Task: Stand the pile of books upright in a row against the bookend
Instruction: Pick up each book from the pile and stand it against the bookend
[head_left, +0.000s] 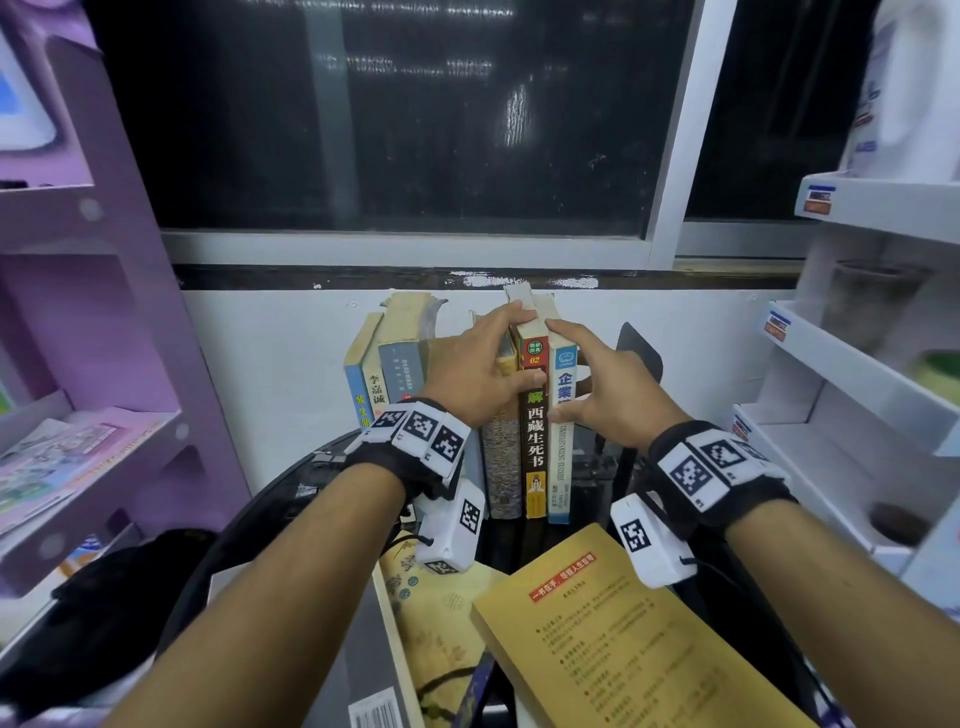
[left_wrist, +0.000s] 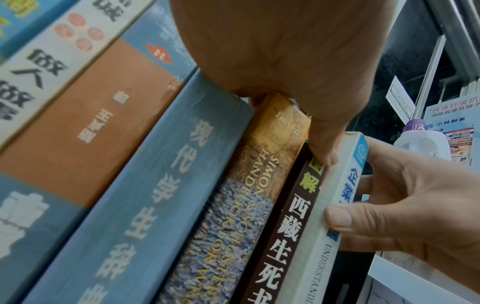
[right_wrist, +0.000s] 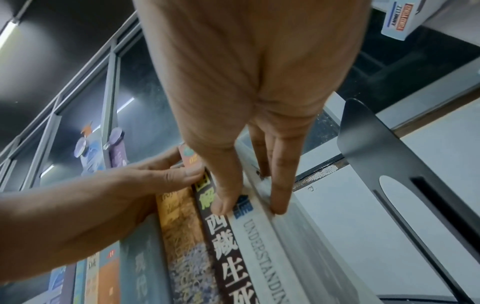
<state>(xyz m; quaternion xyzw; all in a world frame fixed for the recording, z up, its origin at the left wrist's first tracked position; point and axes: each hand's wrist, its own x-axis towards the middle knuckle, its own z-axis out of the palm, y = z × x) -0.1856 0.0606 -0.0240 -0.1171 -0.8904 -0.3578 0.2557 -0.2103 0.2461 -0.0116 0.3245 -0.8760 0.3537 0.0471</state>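
Several books stand upright in a row against the wall. The black bookend (head_left: 641, 353) stands at the right end, a gap away from the last book. My left hand (head_left: 511, 348) grips the dark-spined book (head_left: 535, 441), fingers over its top edge and thumb (left_wrist: 323, 156) on the spine. My right hand (head_left: 574, 374) pinches the white and blue book (head_left: 562, 457), thumb (right_wrist: 223, 202) on the spine and fingers (right_wrist: 279, 201) on its right cover. A yellow book (head_left: 623, 639) lies flat in front on another lying book (head_left: 436, 618).
A purple shelf (head_left: 78, 312) with magazines stands at the left. White shelves (head_left: 857, 364) with price tags stand at the right. A dark window and a white wall (head_left: 270, 353) are behind the row. A black bag (head_left: 104, 608) lies at lower left.
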